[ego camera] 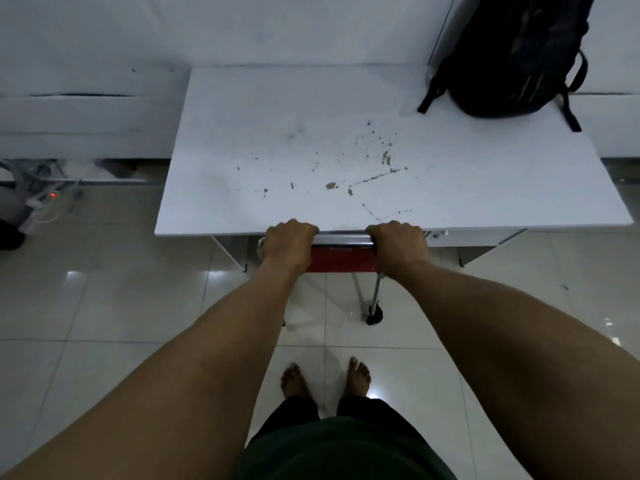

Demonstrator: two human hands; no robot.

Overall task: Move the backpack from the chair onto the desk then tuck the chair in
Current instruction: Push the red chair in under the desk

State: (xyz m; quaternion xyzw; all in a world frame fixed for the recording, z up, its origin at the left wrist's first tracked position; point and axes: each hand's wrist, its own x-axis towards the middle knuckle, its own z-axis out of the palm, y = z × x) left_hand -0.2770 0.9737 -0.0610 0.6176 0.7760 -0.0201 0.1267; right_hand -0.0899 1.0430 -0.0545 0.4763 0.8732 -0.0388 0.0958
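Observation:
A black backpack stands upright on the far right corner of the white desk, leaning against the wall. The chair has a red back and a metal frame; it sits under the desk's near edge, with only its backrest top and one rear leg showing. My left hand grips the left end of the chair's top rail. My right hand grips the right end. Both sets of knuckles lie right at the desk's front edge.
The desk top carries brown stains near its middle. A power strip with a red light and tangled cables lies on the floor at the left. White cabinets line the wall behind. My bare feet stand on pale glossy tiles.

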